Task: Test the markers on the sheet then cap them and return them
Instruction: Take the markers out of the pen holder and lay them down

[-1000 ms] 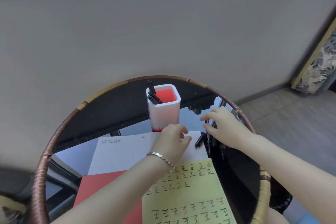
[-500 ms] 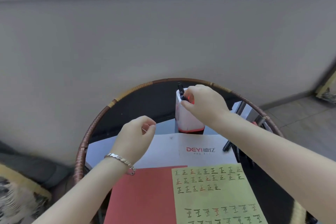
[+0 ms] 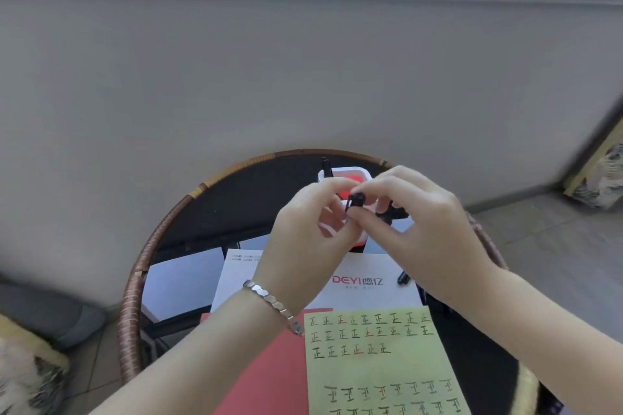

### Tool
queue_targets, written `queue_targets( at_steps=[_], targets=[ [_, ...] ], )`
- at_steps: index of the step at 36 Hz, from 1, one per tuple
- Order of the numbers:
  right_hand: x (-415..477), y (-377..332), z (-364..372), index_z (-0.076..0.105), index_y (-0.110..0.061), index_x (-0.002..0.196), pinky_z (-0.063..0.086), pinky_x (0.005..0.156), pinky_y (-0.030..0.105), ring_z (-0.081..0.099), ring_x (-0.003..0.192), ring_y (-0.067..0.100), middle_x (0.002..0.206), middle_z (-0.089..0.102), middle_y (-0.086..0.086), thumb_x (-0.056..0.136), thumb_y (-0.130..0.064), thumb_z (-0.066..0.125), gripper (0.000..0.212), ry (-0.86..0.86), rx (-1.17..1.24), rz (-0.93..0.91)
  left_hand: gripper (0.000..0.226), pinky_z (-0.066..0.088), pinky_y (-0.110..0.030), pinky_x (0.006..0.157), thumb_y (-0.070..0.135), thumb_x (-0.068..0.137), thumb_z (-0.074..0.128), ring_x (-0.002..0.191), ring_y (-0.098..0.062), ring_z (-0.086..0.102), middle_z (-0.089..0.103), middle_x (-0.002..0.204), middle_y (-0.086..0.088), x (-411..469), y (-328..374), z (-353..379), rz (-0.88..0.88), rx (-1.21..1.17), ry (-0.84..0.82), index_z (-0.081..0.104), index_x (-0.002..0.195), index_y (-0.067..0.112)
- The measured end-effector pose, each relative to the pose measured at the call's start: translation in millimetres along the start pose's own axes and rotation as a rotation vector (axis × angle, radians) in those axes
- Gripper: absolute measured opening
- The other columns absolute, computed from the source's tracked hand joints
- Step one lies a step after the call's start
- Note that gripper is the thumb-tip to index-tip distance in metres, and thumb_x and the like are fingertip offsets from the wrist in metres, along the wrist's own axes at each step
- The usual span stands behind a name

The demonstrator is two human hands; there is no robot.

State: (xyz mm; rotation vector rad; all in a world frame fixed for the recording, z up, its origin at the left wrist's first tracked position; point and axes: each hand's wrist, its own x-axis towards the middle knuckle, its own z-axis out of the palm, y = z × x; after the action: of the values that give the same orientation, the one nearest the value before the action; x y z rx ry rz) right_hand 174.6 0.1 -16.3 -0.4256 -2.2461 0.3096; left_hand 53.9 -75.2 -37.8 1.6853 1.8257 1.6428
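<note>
Both hands meet above the table, in front of the white pen holder (image 3: 362,174) with its red inside. My right hand (image 3: 418,226) pinches a black marker (image 3: 356,199) by its cap end, and a dark part of it shows under the fingers. My left hand (image 3: 310,232) curls round the same marker from the left. One more black marker (image 3: 325,166) stands in the holder. The yellow-green test sheet (image 3: 381,367), covered with rows of written marks, lies near the front edge. A loose black marker (image 3: 403,277) lies on the white paper to the right.
The round glass table has a wicker rim (image 3: 135,280). A white printed sheet (image 3: 357,283) and a red sheet (image 3: 269,371) lie under the yellow-green one. A grey wall stands right behind the table; tiled floor lies to the right.
My right hand lifted a black marker out of the holder and brought it toward me. My left hand rose from over the paper and closed on the marker.
</note>
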Motion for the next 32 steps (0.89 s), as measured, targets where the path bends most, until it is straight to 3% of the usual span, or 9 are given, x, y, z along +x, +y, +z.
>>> queue_targets(
  at_steps=[5,8,11,15,20,23,26,29,32],
  targets=[
    [-18.6,5.2,-0.4,0.062,-0.023,0.098,0.043,0.068,0.013,0.055,0.074,0.006,0.076,0.061,-0.01,0.08,-0.035,0.058,0.022,-0.042,0.118,0.166,0.011,0.052,-0.018,0.063,0.008,0.076,0.067,0.066,-0.008,0.062,0.063,0.074,0.003,-7.9,-3.9,11.0,-0.037,0.033,0.059,0.064,0.082,0.017],
    [-27.2,6.7,-1.6,0.06,-0.031,0.089,0.045,0.064,0.012,0.058,0.072,-0.001,0.072,0.063,-0.012,0.084,-0.031,0.061,0.005,-0.125,0.265,0.424,0.016,0.056,-0.026,0.066,0.005,0.077,0.067,0.069,-0.008,0.067,0.067,0.074,0.004,-12.7,-3.6,9.4,-0.155,-0.113,0.133,0.062,0.079,0.021],
    [-33.3,11.0,1.8,0.062,-0.023,0.103,0.043,0.054,0.012,0.057,0.055,-0.003,0.067,0.065,-0.008,0.088,-0.031,0.054,0.019,-0.259,0.548,0.72,0.016,0.057,-0.038,0.066,0.004,0.076,0.068,0.07,-0.017,0.068,0.069,0.071,-0.004,-17.6,-4.0,7.8,-0.253,-0.23,0.136,0.06,0.076,0.017],
    [-33.0,11.5,4.0,0.06,-0.015,0.101,0.041,0.043,0.013,0.05,0.043,0.004,0.056,0.061,-0.005,0.087,-0.026,0.054,0.019,-0.099,0.928,0.97,0.012,0.055,-0.048,0.069,0.002,0.075,0.068,0.073,-0.026,0.067,0.069,0.074,-0.007,-23.4,-8.7,8.5,-0.31,-0.235,-0.005,0.061,0.075,0.011],
    [-36.6,11.1,10.0,0.064,-0.012,0.087,0.045,0.052,0.016,0.053,0.049,0.004,0.054,0.061,-0.006,0.088,-0.022,0.056,0.013,-0.02,0.843,0.915,0.01,0.054,-0.03,0.064,0.012,0.086,0.057,0.07,-0.013,0.063,0.066,0.076,0.003,-30.9,-13.6,10.3,-0.273,-0.025,-0.203,0.056,0.085,0.023],
    [-41.4,6.6,14.6,0.064,-0.014,0.082,0.041,0.047,0.012,0.054,0.049,0.002,0.055,0.063,-0.006,0.088,-0.02,0.056,0.011,-0.011,0.854,0.881,0.009,0.037,-0.01,0.053,0.02,0.092,0.049,0.062,0.003,0.052,0.055,0.07,0.012,-33.0,-12.9,11.6,-0.138,0.117,-0.263,0.053,0.09,0.027],
    [-44.7,4.2,16.3,0.064,-0.012,0.08,0.044,0.05,0.014,0.056,0.05,0.004,0.054,0.063,-0.005,0.087,-0.019,0.055,0.013,0.008,0.904,0.859,0.021,0.035,-0.011,0.059,0.028,0.095,0.038,0.069,0.003,0.048,0.047,0.069,0.018,-35.1,-17.0,16.2,-0.01,0.24,-0.289,0.057,0.097,0.02],
    [-47.2,3.7,16.6,0.061,-0.011,0.074,0.045,0.053,0.016,0.052,0.049,0.005,0.051,0.06,-0.005,0.089,-0.017,0.053,0.018,0.026,0.915,0.829,0.036,0.033,-0.019,0.052,0.038,0.091,0.029,0.059,-0.01,0.044,0.043,0.06,0.014,-38.5,-22.1,20.5,0.075,0.312,-0.263,0.056,0.091,0.014],
    [-50.5,3.0,16.7,0.058,-0.013,0.072,0.044,0.055,0.015,0.049,0.05,0.005,0.051,0.054,-0.007,0.09,-0.015,0.051,0.02,0.02,0.888,0.765,0.038,0.029,-0.017,0.045,0.041,0.088,0.027,0.05,-0.007,0.039,0.035,0.052,0.014,-40.1,-23.1,20.4,0.087,0.275,-0.276,0.051,0.085,0.012]
  ],
)
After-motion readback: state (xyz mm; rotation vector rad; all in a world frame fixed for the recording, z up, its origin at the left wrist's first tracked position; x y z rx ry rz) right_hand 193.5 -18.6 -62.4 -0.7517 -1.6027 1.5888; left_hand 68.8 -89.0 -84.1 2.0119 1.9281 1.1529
